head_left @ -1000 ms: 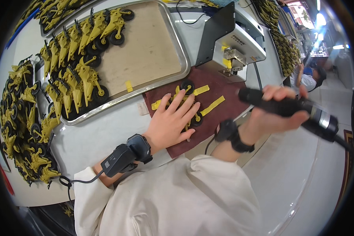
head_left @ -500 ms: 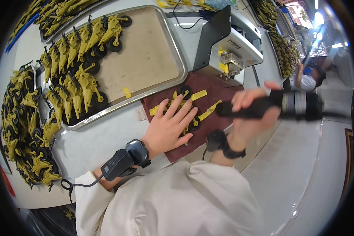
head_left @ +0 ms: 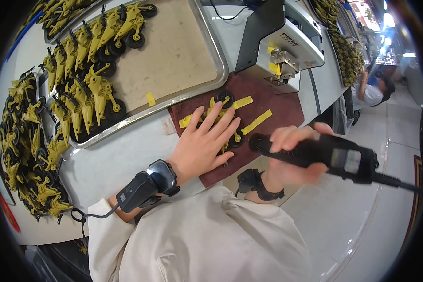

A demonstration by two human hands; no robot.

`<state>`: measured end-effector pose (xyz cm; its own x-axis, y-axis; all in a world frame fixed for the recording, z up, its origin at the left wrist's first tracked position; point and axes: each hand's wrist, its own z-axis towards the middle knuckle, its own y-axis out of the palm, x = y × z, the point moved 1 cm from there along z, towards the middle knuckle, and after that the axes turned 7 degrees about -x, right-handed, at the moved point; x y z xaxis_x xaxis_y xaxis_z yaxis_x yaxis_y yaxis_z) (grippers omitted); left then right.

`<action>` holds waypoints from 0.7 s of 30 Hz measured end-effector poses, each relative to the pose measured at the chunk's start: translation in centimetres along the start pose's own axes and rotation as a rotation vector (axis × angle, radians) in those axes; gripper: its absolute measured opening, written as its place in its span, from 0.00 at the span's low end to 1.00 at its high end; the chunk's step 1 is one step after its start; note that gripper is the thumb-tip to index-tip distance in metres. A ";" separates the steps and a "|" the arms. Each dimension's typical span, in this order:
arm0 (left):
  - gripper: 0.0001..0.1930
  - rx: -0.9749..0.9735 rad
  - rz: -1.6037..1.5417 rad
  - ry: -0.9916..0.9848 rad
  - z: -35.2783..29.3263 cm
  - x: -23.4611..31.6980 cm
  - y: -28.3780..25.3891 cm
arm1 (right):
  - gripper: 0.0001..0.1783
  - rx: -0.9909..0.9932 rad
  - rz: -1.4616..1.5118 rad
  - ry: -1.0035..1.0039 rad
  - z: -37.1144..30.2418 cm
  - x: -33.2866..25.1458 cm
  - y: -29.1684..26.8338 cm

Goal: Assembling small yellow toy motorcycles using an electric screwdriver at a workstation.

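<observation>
My left hand (head_left: 204, 141) lies flat with fingers spread over a yellow toy motorcycle (head_left: 210, 104), hiding most of it; two black wheels show beside the fingers. The toy rests on a dark red cloth (head_left: 279, 110). A yellow strip (head_left: 243, 102) sticks out past the toy, and another yellow strip (head_left: 257, 121) slants across the cloth to its right. My right hand (head_left: 291, 162) is closed around a black corded power tool (head_left: 340, 157), whose exact kind I cannot make out. The tool's blunt nose points left over the cloth's right edge, apart from the toy.
A metal-rimmed tray (head_left: 174, 101) holds rows of yellow toy motorcycles (head_left: 96, 96). More are heaped at the left (head_left: 28, 164). A black and white benchtop machine (head_left: 286, 40) with yellow strip at its outlet stands behind the cloth. Another person (head_left: 373, 91) is at the far right.
The tool has tilted, its cord end swinging nearer me, and its nose has shifted slightly toward me. My left hand stays on the toy; the view has shifted a little.
</observation>
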<state>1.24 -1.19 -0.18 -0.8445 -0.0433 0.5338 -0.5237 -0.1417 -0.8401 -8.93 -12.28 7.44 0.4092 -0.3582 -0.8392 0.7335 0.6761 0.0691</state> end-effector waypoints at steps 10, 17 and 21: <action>0.36 0.000 -0.021 -0.007 0.2 -0.2 0.1 | 0.38 -0.130 0.130 -0.020 -0.2 1.1 0.0; 0.35 -0.017 0.003 -0.022 0.0 -0.6 0.2 | 0.39 -0.303 0.064 0.082 2.3 1.1 -0.3; 0.34 -0.023 0.027 -0.007 0.4 0.2 0.0 | 0.39 -0.050 -0.059 -0.200 8.9 -1.1 -1.7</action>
<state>1.13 -1.61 -0.04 -0.8574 -0.0541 0.5117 -0.5035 -0.1171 -0.8560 -5.82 -18.78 12.99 0.4697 -0.5155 -0.7167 0.7336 0.6795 -0.0080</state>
